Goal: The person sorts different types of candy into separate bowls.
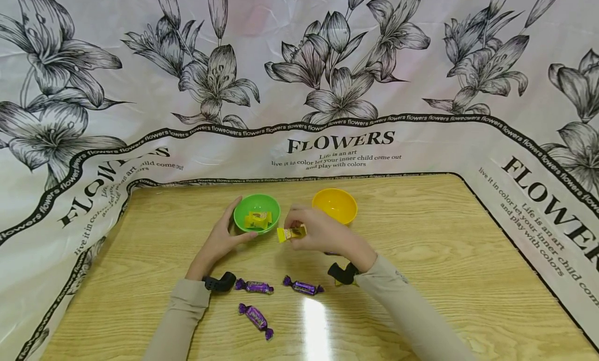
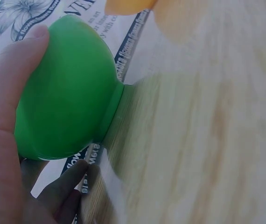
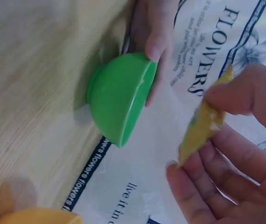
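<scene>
A green bowl [image 1: 242, 229] stands on the table with several yellow-wrapped candies [image 1: 258, 220] inside. My left hand [image 1: 223, 240] holds this bowl from its left side, the thumb along the near rim and the fingers round the far left; the left wrist view shows the thumb against the green wall [image 2: 67, 93]. Just right of the bowl, my right hand [image 1: 315, 230] pinches a yellow-wrapped candy [image 1: 291, 233] between thumb and fingers, above the table. In the right wrist view, the candy [image 3: 200, 128] is apart from the bowl [image 3: 119, 93].
Behind my right hand stands an orange-yellow bowl [image 1: 343, 205]. Purple-wrapped candies lie nearer: one at left [image 1: 254, 286], one in the middle [image 1: 303, 286], one in front [image 1: 256, 320]. Another yellow wrapper [image 1: 346, 284] peeks out under the right wrist. A flower-printed cloth [image 1: 337, 147] borders the wooden table.
</scene>
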The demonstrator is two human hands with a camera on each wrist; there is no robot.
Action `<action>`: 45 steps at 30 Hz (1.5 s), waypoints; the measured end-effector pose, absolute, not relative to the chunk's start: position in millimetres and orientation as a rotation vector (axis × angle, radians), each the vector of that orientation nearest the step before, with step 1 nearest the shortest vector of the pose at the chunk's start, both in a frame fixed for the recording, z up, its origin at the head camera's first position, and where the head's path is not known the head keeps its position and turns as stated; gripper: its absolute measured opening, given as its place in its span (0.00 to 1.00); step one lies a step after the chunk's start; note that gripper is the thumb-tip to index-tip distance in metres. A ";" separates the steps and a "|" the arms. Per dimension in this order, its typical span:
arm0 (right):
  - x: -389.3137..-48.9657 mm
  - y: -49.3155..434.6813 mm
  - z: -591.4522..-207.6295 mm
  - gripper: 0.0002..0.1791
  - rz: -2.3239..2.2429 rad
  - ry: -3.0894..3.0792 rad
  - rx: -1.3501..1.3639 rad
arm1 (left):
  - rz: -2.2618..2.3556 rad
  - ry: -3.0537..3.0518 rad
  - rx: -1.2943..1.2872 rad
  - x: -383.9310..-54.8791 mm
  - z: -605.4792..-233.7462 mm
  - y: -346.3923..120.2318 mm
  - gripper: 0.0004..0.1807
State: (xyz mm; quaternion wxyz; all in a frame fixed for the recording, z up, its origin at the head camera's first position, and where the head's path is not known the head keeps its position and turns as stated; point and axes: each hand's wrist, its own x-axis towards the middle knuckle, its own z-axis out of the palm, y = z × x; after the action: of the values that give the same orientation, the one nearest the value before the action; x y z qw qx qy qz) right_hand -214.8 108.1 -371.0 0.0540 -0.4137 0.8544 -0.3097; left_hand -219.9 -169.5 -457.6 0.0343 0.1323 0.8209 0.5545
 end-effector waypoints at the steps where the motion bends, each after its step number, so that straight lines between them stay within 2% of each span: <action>1: -218.6 105.7 -371.8 0.11 -0.957 2.606 -1.242 | 1.706 2.523 0.409 -219.9 -457.4 -169.3 0.56; 14: -259.7 65.4 -399.7 0.13 -0.997 2.826 -1.167 | 1.711 2.504 0.419 -219.5 -457.1 -170.7 0.56; 22: -282.1 37.7 -416.7 0.13 -0.910 2.813 -1.123 | 1.726 2.534 0.443 -237.3 -492.1 -179.5 0.57; 35: -280.4 17.4 -430.0 0.07 -0.630 2.981 -1.202 | 1.722 2.523 0.436 -237.3 -490.5 -179.1 0.57; 45: -279.5 18.1 -427.7 0.09 -0.658 2.969 -1.160 | 1.704 2.503 0.439 -221.4 -458.5 -171.8 0.55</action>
State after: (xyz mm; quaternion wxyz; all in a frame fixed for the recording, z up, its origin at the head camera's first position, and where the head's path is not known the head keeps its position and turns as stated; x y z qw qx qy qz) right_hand -279.5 18.1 -427.7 -0.0565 -0.3557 0.9108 -0.2019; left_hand -221.4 -171.8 -458.5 0.0410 0.1433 0.8174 0.5565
